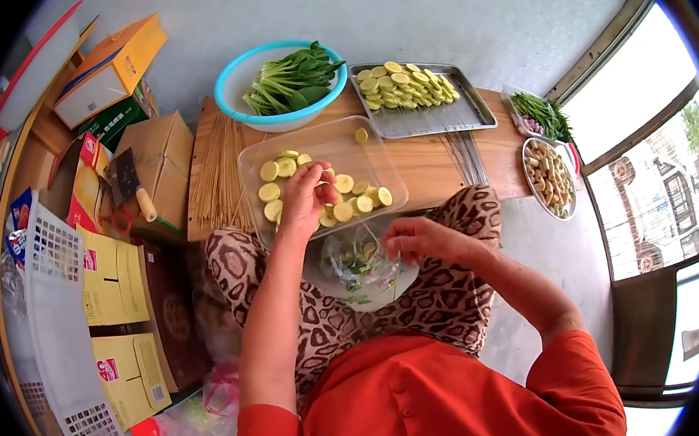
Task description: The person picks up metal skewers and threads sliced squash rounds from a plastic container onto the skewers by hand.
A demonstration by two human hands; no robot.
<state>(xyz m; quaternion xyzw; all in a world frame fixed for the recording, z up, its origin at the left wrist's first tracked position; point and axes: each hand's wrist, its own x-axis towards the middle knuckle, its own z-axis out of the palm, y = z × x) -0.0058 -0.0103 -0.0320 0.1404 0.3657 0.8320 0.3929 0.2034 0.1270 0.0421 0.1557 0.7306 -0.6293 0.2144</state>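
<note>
My left hand (311, 195) is over the near part of a clear plastic tray (386, 157) holding several pale green-yellow vegetable slices (343, 212). Its fingers are curled together near the slices; what they pinch is too small to make out. My right hand (413, 239) hangs to the right, with fingers bent, above a bowl (371, 299) between my knees. That bowl holds clear plastic film and green scraps (359, 267). Whether the right fingers hold anything is unclear.
Behind the tray stand a blue-rimmed basin (232, 105) of leafy greens and a metal tray (432, 121) of more slices. Wooden skewers (221, 174) lie left, metal skewers (465, 157) right. An oval plate (549, 178) and cleaver (126, 181) sit farther out.
</note>
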